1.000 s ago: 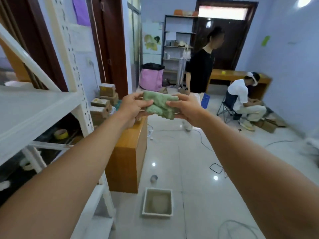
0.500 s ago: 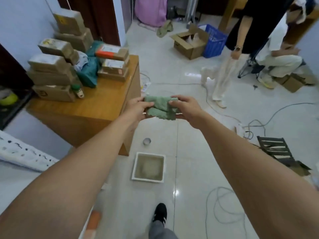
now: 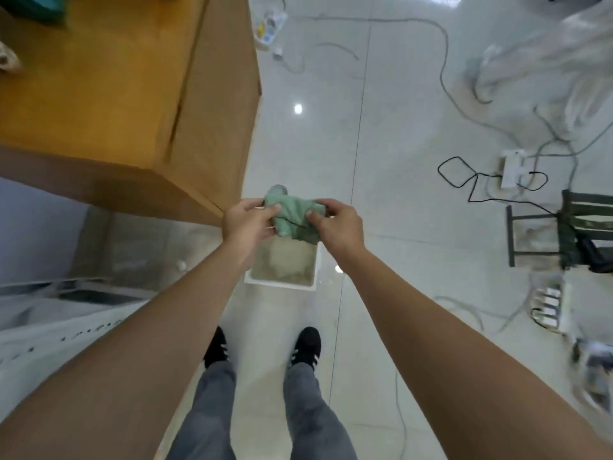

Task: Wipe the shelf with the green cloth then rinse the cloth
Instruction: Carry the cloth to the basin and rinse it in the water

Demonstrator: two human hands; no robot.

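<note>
The green cloth is bunched up and held between both hands in mid air. My left hand grips its left side and my right hand pinches its right side. Directly below the cloth, on the floor, stands a white square basin with murky water in it. The white metal shelf shows only as a blurred edge at the lower left.
A wooden cabinet stands close on the left, its corner beside my left hand. Cables, a power strip and a folding stool lie on the tiled floor to the right. My two black shoes stand just short of the basin.
The view has tilted steeply down, from the room to the floor. Both hands have kept the cloth between them and now hold it right above the basin.
</note>
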